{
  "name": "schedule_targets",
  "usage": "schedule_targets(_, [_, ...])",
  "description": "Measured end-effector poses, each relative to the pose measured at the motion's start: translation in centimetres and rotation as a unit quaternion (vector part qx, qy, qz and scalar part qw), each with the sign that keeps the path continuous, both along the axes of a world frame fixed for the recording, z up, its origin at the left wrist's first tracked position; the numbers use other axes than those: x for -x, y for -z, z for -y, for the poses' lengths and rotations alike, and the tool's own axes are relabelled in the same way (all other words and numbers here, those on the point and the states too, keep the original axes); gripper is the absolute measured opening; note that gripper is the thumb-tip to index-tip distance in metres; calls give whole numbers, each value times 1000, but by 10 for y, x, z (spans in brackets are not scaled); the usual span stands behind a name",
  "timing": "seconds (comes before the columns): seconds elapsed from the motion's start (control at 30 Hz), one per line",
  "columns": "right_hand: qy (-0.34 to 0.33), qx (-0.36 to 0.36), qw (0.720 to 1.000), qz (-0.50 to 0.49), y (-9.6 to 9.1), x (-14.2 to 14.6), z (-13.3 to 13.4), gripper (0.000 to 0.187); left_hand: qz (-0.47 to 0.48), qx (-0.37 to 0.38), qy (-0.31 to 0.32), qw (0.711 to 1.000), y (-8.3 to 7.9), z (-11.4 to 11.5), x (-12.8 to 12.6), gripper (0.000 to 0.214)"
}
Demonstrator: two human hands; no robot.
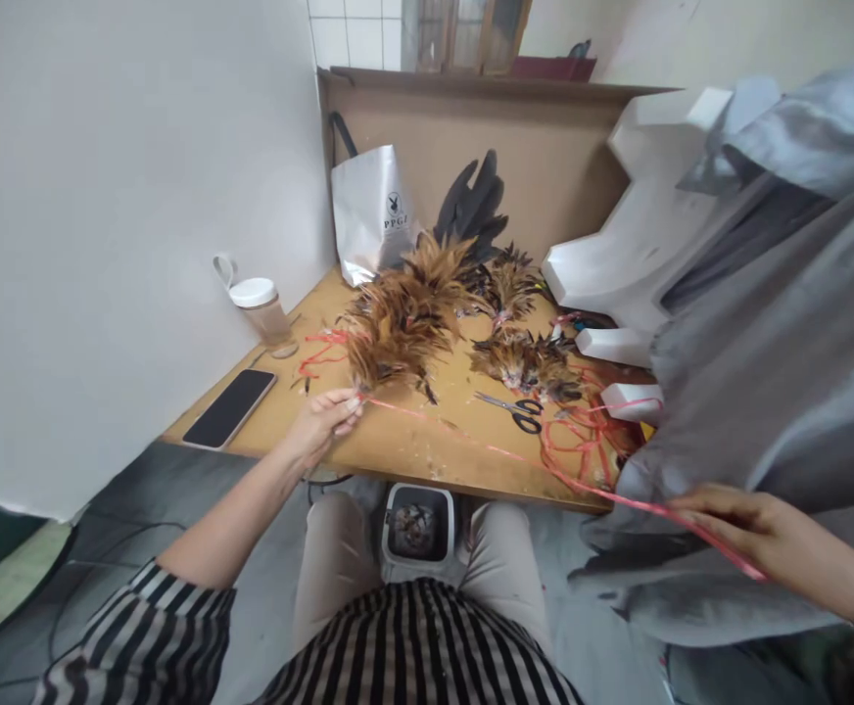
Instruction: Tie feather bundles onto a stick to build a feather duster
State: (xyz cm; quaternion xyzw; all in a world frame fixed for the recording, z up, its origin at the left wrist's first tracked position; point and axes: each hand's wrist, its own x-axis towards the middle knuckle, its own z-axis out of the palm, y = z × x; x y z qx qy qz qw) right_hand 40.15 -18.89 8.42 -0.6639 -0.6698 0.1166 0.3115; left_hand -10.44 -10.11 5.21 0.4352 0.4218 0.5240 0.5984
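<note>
My left hand [337, 411] is closed in a pinch at the near end of a long brown feather garland [398, 333] that lies on the table. A pink plastic string [463, 439] runs taut from that pinch across to my right hand [754, 524], which is closed around it, out past the table's right edge. Bunches of brown feathers [526, 362] rest right of the garland. Just in front of them lie black-handled scissors [526, 413]. A loose tangle of pink string [581, 436] spreads at the table's right front corner.
A phone [230, 408] and a lidded cup [263, 311] are at the left. A silver bag [372, 211] and dark feathers [475, 201] stand at the back. White foam pieces [610, 235] and grey cloth [780, 372] border the right. A bin [390, 558] sits between my knees.
</note>
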Motion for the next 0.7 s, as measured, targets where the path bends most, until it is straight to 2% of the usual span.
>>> schedule_targets(0.07, [-58, 47, 997, 10, -15, 16, 4, 34, 20, 0, 15, 1000, 2, -1, -18, 24])
schedule_targets(0.17, [-44, -63, 997, 3, -36, 69, 1, 26, 47, 0, 28, 998, 4, -1, -44, 22])
schedule_targets(0.23, [-108, -81, 988, -70, -38, 115, -10, 23, 62, 4, 37, 997, 5, 2, -60, 22])
schedule_targets(0.3, [-167, -52, 975, -141, -27, 160, -27, 24, 76, 6, 45, 996, 6, 5, -73, 22])
schedule_targets(0.37, [-193, -8, 957, -218, -6, 200, -49, 31, 89, 7, 51, 995, 7, 9, -83, 21])
schedule_targets(0.47, [-221, 83, 906, -352, 28, 243, -80, 30, 95, 6, 52, 994, 8, 12, -92, 20])
schedule_targets(0.53, [-215, 101, 880, -411, 46, 262, -93, 23, 90, 3, 44, 995, 8, 13, -95, 20])
schedule_targets(0.6, [-179, 82, 875, -442, 57, 273, -99, 20, 88, 0, 27, 996, 11, 12, -95, 21])
schedule_targets(0.7, [-127, 68, 870, -471, 63, 281, -100, 18, 96, 1, -6, 995, 18, 7, -96, 22])
